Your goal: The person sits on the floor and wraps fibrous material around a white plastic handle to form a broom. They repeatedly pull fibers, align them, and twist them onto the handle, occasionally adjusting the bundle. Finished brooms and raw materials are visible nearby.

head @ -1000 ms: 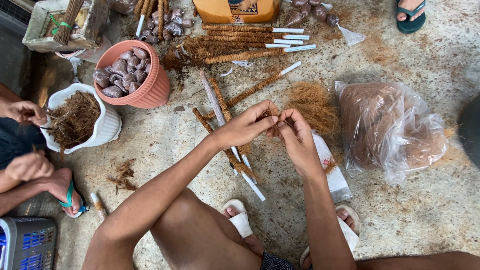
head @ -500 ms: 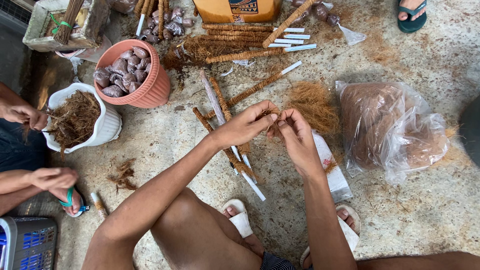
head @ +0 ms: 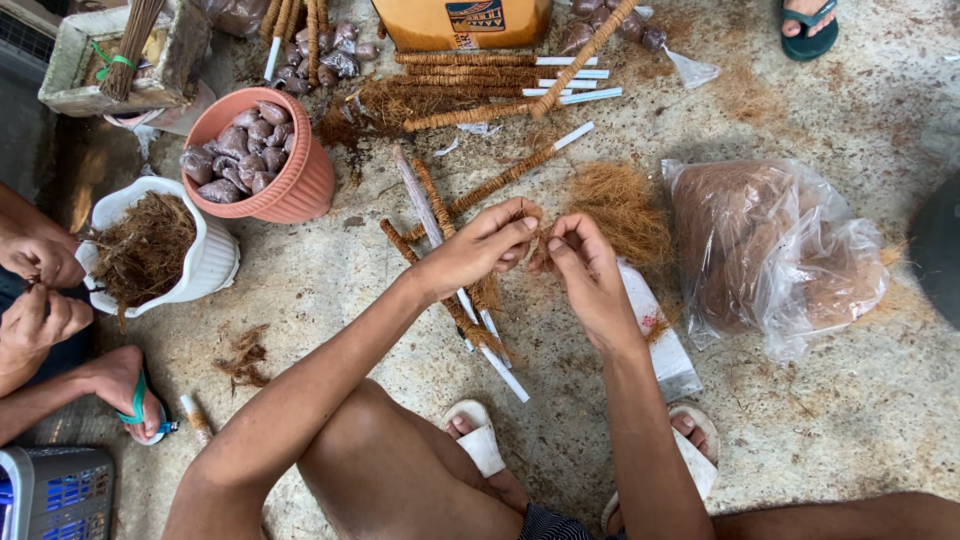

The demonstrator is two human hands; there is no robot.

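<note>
Two hands meet in the head view, over a concrete floor point(head: 820, 420) littered with brown fibre. The left hand point(head: 480, 250) and the right hand point(head: 585, 265) each pinch a small tuft of coconut fibre point(head: 537, 232) between thumb and fingertips; both grips are narrow and closed on that tuft, which sits between the two hands, just above a fibre-wrapped stick point(head: 440, 300) lying on the floor with a white pipe point(head: 495, 350) beside it.

A loose fibre pile point(head: 620, 205) lies just beyond the right hand, and a clear plastic bag of fibre point(head: 770, 250) rests further to the right. More wrapped sticks point(head: 480, 75) are stacked near a cardboard box point(head: 462, 22) at the top. A terracotta pot of brown pods point(head: 262, 155) and a white pot of shredded fibre point(head: 160, 250) stand to the left, where another person's hands point(head: 35, 290) work.

As a judgement, the tuft is thin and loosely bound: a pull too hard could tear it apart, and a slack pinch could let strands slip and scatter onto the floor. Whether the tuft joins the stick below cannot be told.
</note>
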